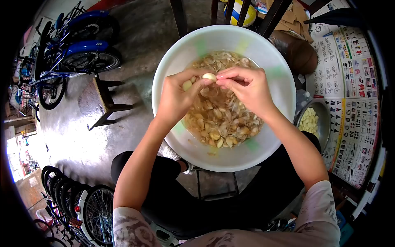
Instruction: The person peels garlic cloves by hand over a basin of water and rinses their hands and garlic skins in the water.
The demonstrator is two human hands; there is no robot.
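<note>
Over a wide white basin (164,74), my left hand (180,92) pinches a pale garlic clove (209,77) between thumb and forefinger, with more cloves (187,85) tucked in its curled fingers. The fingertips of my right hand (247,85) are pressed together at the right end of the same clove. Below both hands, the basin holds brownish water with many loose skins and unpeeled cloves (224,123). A metal bowl (325,123) to the right contains a pile of peeled cloves (309,122).
Blue bicycles (86,51) stand at the upper left, near a small wooden stool (96,101). More bicycle wheels (98,210) are at the lower left. A dark slatted chair (179,18) and a ball (242,13) are beyond the basin. Printed sheets (358,103) lie at the right.
</note>
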